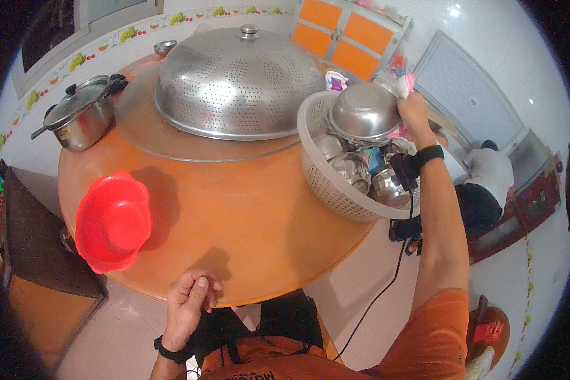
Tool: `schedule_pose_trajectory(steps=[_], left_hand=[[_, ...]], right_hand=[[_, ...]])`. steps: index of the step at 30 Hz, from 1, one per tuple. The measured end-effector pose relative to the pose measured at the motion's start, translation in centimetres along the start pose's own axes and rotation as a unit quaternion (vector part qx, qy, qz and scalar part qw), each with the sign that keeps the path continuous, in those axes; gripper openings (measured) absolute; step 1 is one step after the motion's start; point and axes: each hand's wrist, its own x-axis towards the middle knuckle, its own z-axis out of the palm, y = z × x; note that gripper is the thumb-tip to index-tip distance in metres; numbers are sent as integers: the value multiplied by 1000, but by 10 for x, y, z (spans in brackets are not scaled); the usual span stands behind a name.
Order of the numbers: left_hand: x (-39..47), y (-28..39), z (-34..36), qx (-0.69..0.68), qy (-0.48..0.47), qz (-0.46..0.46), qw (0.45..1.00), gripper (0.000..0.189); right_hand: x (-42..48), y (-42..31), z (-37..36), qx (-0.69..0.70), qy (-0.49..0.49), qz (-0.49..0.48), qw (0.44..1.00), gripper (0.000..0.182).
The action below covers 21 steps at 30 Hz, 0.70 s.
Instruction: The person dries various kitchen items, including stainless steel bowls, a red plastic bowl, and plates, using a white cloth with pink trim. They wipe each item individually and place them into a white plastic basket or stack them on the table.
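Note:
My right hand (414, 114) reaches over the far right side of a pale plastic colander basket (332, 194), beside an upturned metal bowl (366, 110). A pink and white item (406, 85) shows at its fingers; whether the hand grips it I cannot tell. More metal bowls (350, 171) lie in the basket. At the near edge of the round wooden table (247, 228), my left hand (194, 289) is raised with its fingers loosely curled and nothing in them. A red plastic basin (115, 221) rests on the table's left side.
A large perforated metal dome cover (242, 85) stands on a round glass turntable (171, 147). A lidded saucepan (83, 114) is at the left, a small metal bowl (164, 46) behind. A black cable (384, 294) hangs from my right wrist. Another person (489, 180) bends at the far right.

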Motion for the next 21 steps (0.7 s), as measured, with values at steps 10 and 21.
schedule_pose_trajectory(steps=[10,21], left_hand=[[0,3,5,29,12,5,999,22],[-1,-2,7,50,18,23,998,24]], right_hand=[[4,16,6,-81,12,-21,996,31],[-4,4,-46,-194,29,-93,976,27]])
